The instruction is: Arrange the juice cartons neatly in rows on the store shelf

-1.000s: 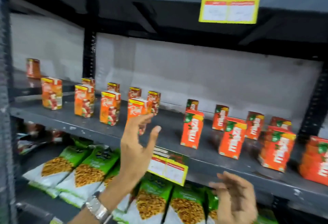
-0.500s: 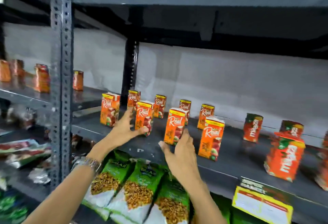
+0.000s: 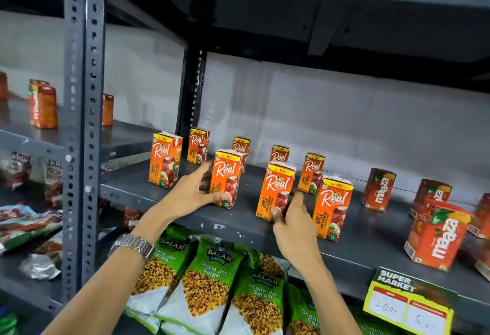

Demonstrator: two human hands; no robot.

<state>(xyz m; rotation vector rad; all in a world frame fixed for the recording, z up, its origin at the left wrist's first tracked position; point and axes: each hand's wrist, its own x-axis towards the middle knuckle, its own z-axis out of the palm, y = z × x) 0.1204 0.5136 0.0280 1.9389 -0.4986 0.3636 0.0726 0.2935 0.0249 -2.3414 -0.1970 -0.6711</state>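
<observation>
Two hands on the shelf (image 3: 265, 228): left hand (image 3: 191, 191) clasping one Real carton (image 3: 225, 178), right hand (image 3: 294, 215) gripping another carton (image 3: 275, 189) beside it.

We have only 1 view, from the head camera, so no second view shares any part of the scene. It looks forward and slightly down at the grey metal shelf (image 3: 265, 231) from close range, with both forearms reaching in from the bottom edge. The wide lens bends the perforated upright post (image 3: 83, 122) at left. We face the shelf at an angle, so its front edge slopes down to the right, toward the yellow price tag (image 3: 408, 308) in the lower right corner.
</observation>
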